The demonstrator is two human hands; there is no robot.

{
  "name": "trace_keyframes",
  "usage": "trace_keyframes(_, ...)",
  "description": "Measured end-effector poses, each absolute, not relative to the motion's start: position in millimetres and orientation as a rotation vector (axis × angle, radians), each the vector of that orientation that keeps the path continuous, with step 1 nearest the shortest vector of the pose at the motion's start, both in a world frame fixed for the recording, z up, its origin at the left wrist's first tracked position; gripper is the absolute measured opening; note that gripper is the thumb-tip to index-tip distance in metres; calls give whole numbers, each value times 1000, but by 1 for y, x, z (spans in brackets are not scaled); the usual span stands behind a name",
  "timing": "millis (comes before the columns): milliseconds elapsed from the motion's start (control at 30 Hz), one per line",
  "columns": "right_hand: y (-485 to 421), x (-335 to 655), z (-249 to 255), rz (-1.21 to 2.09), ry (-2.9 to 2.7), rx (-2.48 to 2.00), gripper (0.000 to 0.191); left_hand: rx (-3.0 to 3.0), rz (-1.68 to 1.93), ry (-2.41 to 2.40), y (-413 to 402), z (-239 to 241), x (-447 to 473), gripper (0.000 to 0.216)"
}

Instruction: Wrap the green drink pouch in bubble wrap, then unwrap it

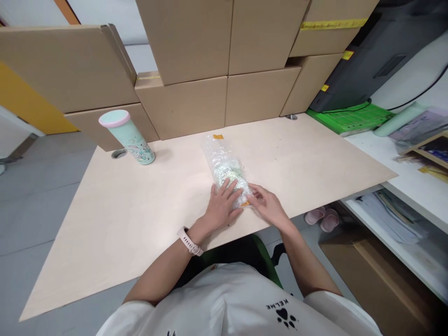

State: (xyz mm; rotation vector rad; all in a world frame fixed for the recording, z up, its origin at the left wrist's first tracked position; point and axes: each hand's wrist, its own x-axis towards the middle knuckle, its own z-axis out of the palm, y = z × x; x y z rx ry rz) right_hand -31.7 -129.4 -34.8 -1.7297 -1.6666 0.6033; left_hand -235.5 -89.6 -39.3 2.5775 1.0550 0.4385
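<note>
A long clear bubble-wrap packet (224, 163) with a pale green item inside lies on the light wooden desk (140, 224), running away from me. My left hand (221, 205) rests flat on its near end with fingers spread. My right hand (265, 204) pinches the packet's near corner, at a small orange tape tab (245, 204). Another orange tab (218, 136) marks the packet's far end. A pale pink watch (189, 241) sits on my left wrist.
A mint green tumbler (128, 136) with a pink lid stands at the back left beside a cable hole (119, 153). Stacked cardboard boxes (217, 60) wall the desk's back. A green mat (350, 119) and papers lie right. Pink slippers (320, 218) sit on the floor.
</note>
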Motion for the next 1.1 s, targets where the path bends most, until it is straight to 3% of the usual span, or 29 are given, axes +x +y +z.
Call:
trace_keyframes(167, -128, -10, -39, 297, -1487, -1999, 46, 2598, 311, 1047, -89, -43, -234, 64)
trace_keyframes(433, -110, -23, -41, 1136, -916, -1540, 36, 2592, 342, 1029, -89, -42, -235, 64)
trace_keyframes(700, -105, -18, -35, 1302, -787, -1459, 51, 2571, 378, 1023, -89, -43, -236, 60)
trace_keyframes(867, -97, -17, -30, 1369, -862, -1457, 29, 2540, 387, 1034, -89, -38, -236, 57)
trace_keyframes(1100, -93, -18, -29, 1366, -1023, -1426, 27, 2513, 409, 1026, -89, -40, -236, 55)
